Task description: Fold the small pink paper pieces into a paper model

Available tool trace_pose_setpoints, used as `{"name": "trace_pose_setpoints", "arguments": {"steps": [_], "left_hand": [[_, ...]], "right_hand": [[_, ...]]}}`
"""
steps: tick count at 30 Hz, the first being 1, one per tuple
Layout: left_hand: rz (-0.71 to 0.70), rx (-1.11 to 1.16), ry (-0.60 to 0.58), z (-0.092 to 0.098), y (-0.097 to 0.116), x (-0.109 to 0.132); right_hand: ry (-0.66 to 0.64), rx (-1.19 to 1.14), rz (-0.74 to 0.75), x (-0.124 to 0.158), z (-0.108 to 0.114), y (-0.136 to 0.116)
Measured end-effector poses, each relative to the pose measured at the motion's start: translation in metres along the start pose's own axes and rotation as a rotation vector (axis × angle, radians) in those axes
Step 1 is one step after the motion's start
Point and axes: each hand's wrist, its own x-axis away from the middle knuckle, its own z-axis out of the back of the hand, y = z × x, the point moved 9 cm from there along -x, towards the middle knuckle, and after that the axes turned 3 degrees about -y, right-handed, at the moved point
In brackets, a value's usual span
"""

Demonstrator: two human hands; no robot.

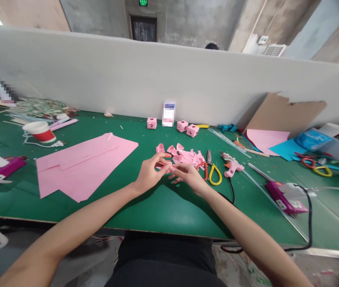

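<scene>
My left hand (150, 172) and my right hand (189, 176) meet over the middle of the green table. Between their fingertips they pinch a small pink paper piece (168, 169), partly hidden by the fingers. Just beyond lies a loose pile of pink paper pieces (190, 157), some folded and some flat. Scissors (215, 175) with yellow and orange handles rest beside my right hand. A pink glue gun (233, 166) lies further right, its black cord running toward me. Pink paper sheets (97, 161) are spread left of my left hand.
Several pink paper cubes (151, 123) stand near the white partition (112, 75). Purple power strips (284, 201) sit on both sides. A red-and-white cup (40, 132) stands left. Cardboard (283, 113), blue paper (287, 150) and another pair of scissors (322, 171) occupy the right.
</scene>
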Motion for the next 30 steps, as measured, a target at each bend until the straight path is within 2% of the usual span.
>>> {"name": "trace_pose_setpoints", "arguments": {"steps": [6, 13, 18, 24, 30], "left_hand": [[-0.013, 0.047, -0.09, -0.011, 0.003, 0.003], [-0.125, -0.009, -0.187, -0.02, 0.013, 0.009], [-0.169, -0.051, -0.192, -0.019, 0.016, 0.008], [-0.111, -0.049, -0.228, -0.023, 0.006, 0.004], [-0.128, -0.089, -0.211, -0.022, 0.004, 0.002]], "right_hand": [[0.072, -0.056, 0.009, -0.002, 0.008, 0.006], [0.114, -0.077, 0.031, -0.003, 0.013, 0.006], [0.131, -0.088, 0.033, -0.002, 0.015, 0.003], [0.154, -0.103, 0.025, -0.003, 0.018, 0.006], [0.144, -0.122, -0.021, -0.001, 0.018, 0.009]]}}
